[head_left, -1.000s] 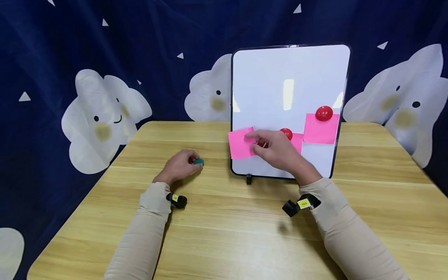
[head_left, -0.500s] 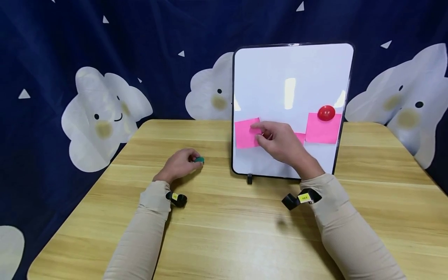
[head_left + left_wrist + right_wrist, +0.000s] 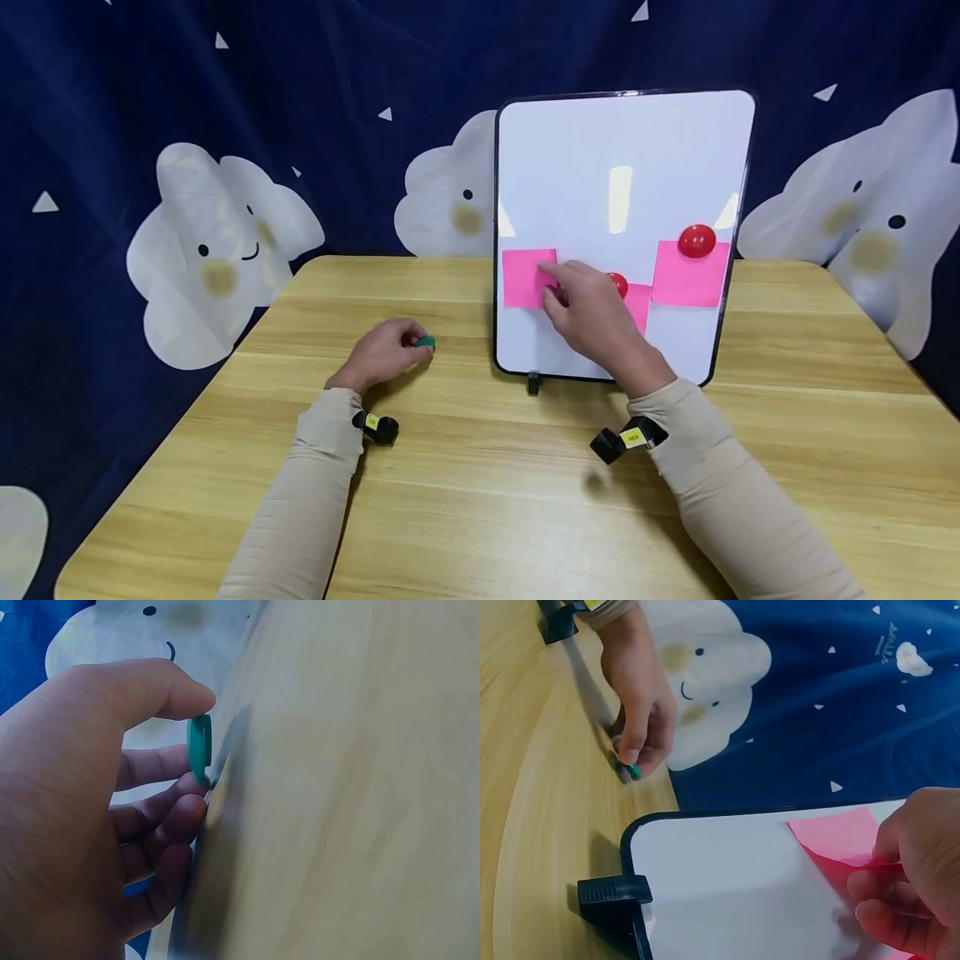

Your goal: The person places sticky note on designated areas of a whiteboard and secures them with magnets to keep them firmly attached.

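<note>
My left hand (image 3: 382, 354) pinches a small round green magnet (image 3: 198, 746) between thumb and fingertips, close over the table. In the left wrist view the magnet stands on edge in the fingers. My right hand (image 3: 596, 321) holds a pink sticky note (image 3: 522, 279) by its right side, at the lower left of the whiteboard (image 3: 570, 167). The right wrist view shows that note (image 3: 840, 829) bowed away from the board near the fingers. Two more pink notes are on the board: one (image 3: 640, 307) partly behind my right hand, another (image 3: 688, 279) farther right.
A red magnet (image 3: 697, 241) sits on the top of the right note, another (image 3: 619, 285) at the middle one. The whiteboard stands on black feet (image 3: 533, 383) on the wooden table (image 3: 450, 500). Behind hangs a dark blue curtain (image 3: 360, 192) with clouds.
My right hand has raised the pink note from the board's lower left edge and straightened it, so it now lies within the board. My left hand has stayed in place with the green magnet.
</note>
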A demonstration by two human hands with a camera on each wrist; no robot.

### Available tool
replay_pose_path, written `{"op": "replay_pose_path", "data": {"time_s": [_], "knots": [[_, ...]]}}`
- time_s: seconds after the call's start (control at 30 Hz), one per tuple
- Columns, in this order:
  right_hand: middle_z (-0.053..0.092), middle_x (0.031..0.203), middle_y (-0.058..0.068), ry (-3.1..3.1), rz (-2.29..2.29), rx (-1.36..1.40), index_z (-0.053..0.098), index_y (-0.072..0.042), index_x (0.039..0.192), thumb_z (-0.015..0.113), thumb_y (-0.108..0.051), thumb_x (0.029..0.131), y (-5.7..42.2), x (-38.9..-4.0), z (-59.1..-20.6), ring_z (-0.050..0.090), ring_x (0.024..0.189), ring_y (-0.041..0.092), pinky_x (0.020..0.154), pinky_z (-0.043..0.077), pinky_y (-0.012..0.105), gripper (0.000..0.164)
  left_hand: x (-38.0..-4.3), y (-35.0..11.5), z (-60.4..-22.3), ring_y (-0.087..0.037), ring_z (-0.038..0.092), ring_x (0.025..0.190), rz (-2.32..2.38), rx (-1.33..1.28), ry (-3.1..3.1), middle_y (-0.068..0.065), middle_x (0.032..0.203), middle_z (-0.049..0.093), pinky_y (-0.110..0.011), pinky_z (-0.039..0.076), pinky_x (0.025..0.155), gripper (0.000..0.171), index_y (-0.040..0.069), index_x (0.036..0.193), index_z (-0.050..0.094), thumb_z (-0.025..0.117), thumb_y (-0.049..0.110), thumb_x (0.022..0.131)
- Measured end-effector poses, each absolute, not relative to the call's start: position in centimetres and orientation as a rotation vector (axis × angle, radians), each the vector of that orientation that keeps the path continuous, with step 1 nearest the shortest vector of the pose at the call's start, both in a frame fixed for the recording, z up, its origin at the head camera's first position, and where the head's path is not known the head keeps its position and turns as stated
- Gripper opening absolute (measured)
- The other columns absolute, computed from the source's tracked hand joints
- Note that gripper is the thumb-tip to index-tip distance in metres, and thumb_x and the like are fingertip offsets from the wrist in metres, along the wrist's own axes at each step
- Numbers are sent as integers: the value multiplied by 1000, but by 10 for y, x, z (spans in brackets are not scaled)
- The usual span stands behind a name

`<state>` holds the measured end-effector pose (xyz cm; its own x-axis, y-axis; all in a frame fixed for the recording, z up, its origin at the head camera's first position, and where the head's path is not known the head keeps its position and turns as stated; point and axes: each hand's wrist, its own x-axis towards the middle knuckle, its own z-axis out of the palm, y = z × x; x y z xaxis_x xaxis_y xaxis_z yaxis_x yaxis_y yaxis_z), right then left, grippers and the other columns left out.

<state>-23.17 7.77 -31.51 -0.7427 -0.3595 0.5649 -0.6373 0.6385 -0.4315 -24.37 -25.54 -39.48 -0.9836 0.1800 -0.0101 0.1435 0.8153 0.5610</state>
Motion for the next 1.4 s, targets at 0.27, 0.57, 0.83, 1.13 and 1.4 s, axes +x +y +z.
{"op": "replay_pose_path", "data": {"time_s": [0.27, 0.57, 0.83, 1.13, 1.4], "knots": [[63, 90, 11, -2484, 865, 744, 63, 1, 132, 71, -8, 91, 75, -229, -314, 54, 74, 22, 63, 49, 31, 43, -242, -256, -393, -22, 56, 88, 900, 254, 2939, -2, 99, 62, -38, 45, 80, 28, 16, 109, 67, 67, 40, 93], [64, 91, 11, -2546, 838, 739, 60, -2, 138, 74, -10, 89, 73, -227, -315, 58, 77, 21, 64, 52, 31, 51, -241, -255, -392, -23, 56, 91, 981, 252, 2917, -3, 100, 61, -39, 45, 81, 29, 14, 109, 67, 67, 39, 94], [63, 85, 9, -2586, 751, 733, 58, -6, 141, 72, -8, 89, 73, -226, -314, 54, 71, 21, 62, 48, 30, 54, -243, -253, -391, -24, 59, 101, 1113, 237, 2893, -4, 105, 61, -39, 48, 83, 28, 13, 112, 65, 67, 35, 94], [61, 71, 3, -2608, 657, 711, 57, -11, 143, 73, -12, 90, 72, -226, -315, 50, 57, 18, 55, 44, 29, 55, -244, -246, -383, -22, 62, 85, 1305, 265, 2887, -2, 112, 62, -39, 50, 70, 30, 18, 117, 63, 69, 38, 94], [50, 56, -1, -2595, 570, 677, 60, -13, 141, 72, -14, 90, 73, -224, -315, 44, 48, 16, 48, 41, 29, 52, -242, -237, -369, -22, 59, 89, 1438, 303, 2918, 1, 112, 60, -40, 49, 72, 36, 18, 123, 63, 71, 38, 93]]}}
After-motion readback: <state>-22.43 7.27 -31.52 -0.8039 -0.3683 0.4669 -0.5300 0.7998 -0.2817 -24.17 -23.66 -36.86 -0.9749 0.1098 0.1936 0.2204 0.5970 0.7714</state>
